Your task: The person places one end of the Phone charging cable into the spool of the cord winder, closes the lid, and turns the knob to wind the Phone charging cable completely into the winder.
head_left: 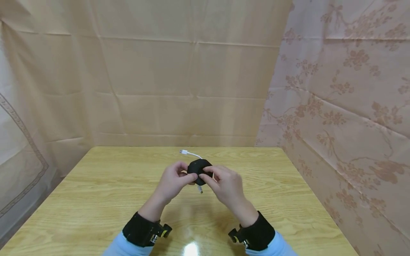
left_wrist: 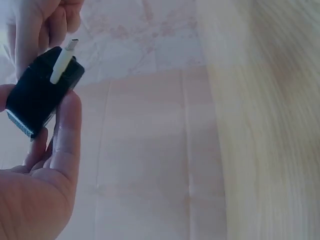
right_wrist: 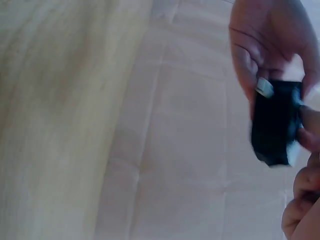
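Above the table, both hands hold a small black angular case (head_left: 196, 166) with a white USB cable (head_left: 194, 154) coming out of its far side. My left hand (head_left: 174, 179) grips its left edge between thumb and fingers. At its right part, my right hand (head_left: 227, 185) pinches with thumb and index finger. A second, smaller plug (head_left: 200, 189) points out of the near side; the left wrist view shows this white plug (left_wrist: 62, 65) with a metal tip against the case (left_wrist: 37, 95). In the right wrist view the case (right_wrist: 275, 122) is dark and blurred.
The light wooden table (head_left: 96, 199) reaches to a beige curtain (head_left: 160, 89) at the back. A pink floral cloth (head_left: 346, 106) hangs along the right side. Each wrist wears a black strap (head_left: 141, 229) with a small camera.
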Demonstrator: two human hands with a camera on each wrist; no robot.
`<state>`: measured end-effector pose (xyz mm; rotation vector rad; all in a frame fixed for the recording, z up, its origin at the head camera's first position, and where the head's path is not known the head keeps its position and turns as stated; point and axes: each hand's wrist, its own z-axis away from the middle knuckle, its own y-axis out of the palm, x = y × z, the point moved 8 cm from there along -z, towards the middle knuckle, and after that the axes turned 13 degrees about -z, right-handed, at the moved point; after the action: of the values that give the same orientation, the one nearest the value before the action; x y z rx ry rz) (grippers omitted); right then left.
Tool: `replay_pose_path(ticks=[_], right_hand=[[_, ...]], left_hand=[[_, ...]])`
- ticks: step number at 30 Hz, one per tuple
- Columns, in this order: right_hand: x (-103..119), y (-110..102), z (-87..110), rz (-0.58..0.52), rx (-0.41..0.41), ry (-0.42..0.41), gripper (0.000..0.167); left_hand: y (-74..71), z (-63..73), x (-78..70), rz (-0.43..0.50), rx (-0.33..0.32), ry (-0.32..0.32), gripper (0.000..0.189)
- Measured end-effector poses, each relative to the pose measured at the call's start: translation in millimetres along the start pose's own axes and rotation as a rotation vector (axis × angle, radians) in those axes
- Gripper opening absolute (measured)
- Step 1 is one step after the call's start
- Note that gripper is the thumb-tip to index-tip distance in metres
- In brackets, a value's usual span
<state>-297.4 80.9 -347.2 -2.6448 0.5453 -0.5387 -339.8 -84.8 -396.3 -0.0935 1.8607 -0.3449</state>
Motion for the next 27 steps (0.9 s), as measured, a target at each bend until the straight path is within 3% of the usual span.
replay_pose_path(ticks=[6,11,19,27], right_hand=[[5.4,-23.9,-8.3,-0.109,-0.012,-0.092,0.016],[9.8,-43.6,-14.5,-0.141,0.035,-0.175,0.014],[11.5,-59.8,-16.4,-0.045,0.144,-0.268,0.017],[8.2,-54.3,-11.8,0.081,0.211,-0.328,0.009]], left_hand=[[-13.0,-0.9,-1.9,0.002,-0.038,-0.005,0.022],[-19.1,-0.9,-1.5,0.021,-0.033,-0.013,0.022],[-15.5,-0.4,-2.6,-0.016,-0.001,-0.016,0.022],[-7.1,1.6,-5.0,-0.051,0.048,0.012,0.021]])
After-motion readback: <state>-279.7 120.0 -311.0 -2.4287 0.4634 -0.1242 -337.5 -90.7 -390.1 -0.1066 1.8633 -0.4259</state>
